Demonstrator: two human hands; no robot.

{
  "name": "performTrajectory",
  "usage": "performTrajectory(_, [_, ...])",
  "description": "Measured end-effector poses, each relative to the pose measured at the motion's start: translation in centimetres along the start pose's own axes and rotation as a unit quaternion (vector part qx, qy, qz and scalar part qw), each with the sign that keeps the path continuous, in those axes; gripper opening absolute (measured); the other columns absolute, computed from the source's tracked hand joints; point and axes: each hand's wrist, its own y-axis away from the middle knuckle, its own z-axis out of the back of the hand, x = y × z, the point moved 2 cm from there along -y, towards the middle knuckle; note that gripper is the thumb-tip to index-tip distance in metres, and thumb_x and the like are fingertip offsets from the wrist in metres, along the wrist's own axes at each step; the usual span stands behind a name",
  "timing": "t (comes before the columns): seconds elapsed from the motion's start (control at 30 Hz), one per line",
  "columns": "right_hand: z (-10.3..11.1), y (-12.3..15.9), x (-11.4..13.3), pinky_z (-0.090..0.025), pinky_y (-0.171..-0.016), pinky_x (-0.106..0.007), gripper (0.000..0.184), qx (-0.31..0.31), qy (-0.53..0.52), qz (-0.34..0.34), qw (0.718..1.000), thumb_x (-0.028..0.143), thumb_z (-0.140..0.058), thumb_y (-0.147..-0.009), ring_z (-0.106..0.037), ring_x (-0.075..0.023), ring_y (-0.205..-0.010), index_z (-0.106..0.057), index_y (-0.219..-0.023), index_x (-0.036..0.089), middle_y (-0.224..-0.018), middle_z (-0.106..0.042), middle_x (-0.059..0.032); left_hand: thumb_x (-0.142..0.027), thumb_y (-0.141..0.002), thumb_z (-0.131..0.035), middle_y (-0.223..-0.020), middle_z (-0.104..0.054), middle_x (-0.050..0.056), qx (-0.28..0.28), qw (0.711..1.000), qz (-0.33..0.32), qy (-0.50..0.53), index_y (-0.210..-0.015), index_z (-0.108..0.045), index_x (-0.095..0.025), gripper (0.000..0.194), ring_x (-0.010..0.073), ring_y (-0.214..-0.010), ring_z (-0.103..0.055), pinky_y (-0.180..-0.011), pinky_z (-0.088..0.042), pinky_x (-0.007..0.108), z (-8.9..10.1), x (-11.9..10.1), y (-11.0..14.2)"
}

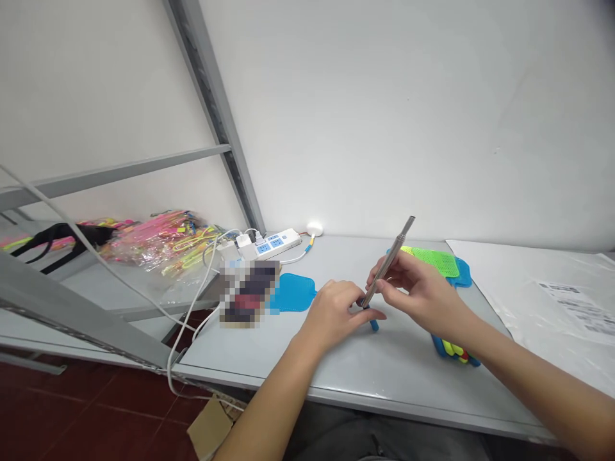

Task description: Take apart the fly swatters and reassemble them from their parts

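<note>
A blue fly swatter lies with its flat head to the left on the table, its neck running behind my left hand. That hand is closed at the lower end of a slim metal telescopic rod. Just below its fingertips shows a short blue stick end; whether it belongs to the same swatter is hidden. My right hand pinches the rod between thumb and fingers. The rod stands tilted, its thinner-looking tip up and to the right.
Behind my right hand lie green and blue swatter heads, with coloured handles nearer me. White plastic sheeting covers the right side. At left are a blurred-out object, a power strip, cables, a metal rack post and bagged colourful items.
</note>
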Motion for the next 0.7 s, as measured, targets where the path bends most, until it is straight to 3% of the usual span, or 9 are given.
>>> performTrajectory(0.17, [0.3,-0.4,0.1,-0.056,-0.076,-0.031,0.010,0.011,0.035,0.001,0.999,0.016,-0.056,-0.088,-0.065,-0.0147,-0.081,-0.058,-0.095,0.022,-0.089,-0.066,0.0008,-0.055,-0.079,-0.071,-0.072,-0.064,-0.002,-0.007,1.000,-0.019,0.005,-0.074,-0.055,-0.019,0.039,0.0150,-0.068,-0.059,-0.067,-0.035,0.030,-0.3,-0.3,-0.1])
performTrajectory(0.37, [0.7,-0.5,0.9,-0.054,-0.076,-0.029,0.014,0.068,0.076,-0.015,0.995,0.011,-0.055,-0.085,-0.065,-0.0143,-0.082,-0.057,-0.093,0.023,-0.088,-0.066,0.0027,-0.042,-0.085,-0.070,-0.072,-0.065,-0.002,-0.046,0.997,-0.054,-0.005,-0.074,-0.054,-0.018,0.030,0.0133,-0.068,-0.060,-0.067,-0.033,0.030,-0.3,-0.7,-0.1])
performTrajectory(0.7, [1.6,-0.4,2.3,-0.049,-0.067,-0.028,0.014,0.100,0.175,-0.039,0.979,0.014,-0.058,-0.080,-0.062,-0.0147,-0.077,-0.056,-0.090,0.025,-0.085,-0.065,0.0038,-0.030,-0.089,-0.063,-0.068,-0.063,-0.001,-0.098,0.990,-0.101,-0.028,-0.076,-0.056,-0.019,0.018,0.0145,-0.067,-0.059,-0.066,-0.034,0.032,-0.5,-1.6,0.0])
